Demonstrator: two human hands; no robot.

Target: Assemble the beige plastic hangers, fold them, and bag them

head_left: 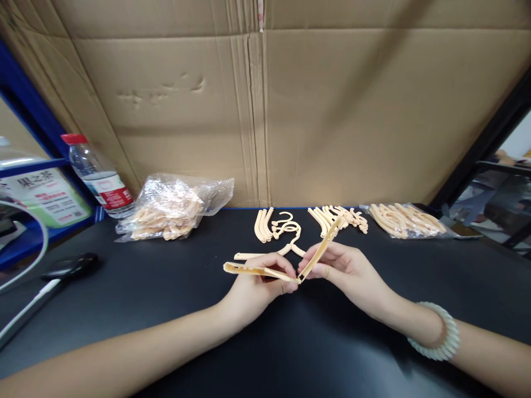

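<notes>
At the far left of the black bench, beside a blue shelf frame, a water bottle with a red cap leans against the cardboard wall. Below it a black device lies on the bench with a white cable running off toward the near edge. Just right of the bottle sits a clear bag of cream parts, slumped against the cardboard.

Near the middle, the left hand rests low over the bench. Its grip is closed around a long cream strip, thumb on top and fingers curled beneath, and the strip's free end points left. Behind the hand lie a few loose curved pieces and some hook pieces, close together on the bench.

The long cream strip meets a second cream strip end to end, between the two hands, so the pair forms a V. The right hand has its grip pinched shut on that second strip near the joint, and the strip slants up and away to the right. A pale beaded bracelet circles the right wrist.

Beyond the right hand a loose heap of cream pieces is spread by the wall, and just right of it lies a flat second bag of parts.
</notes>
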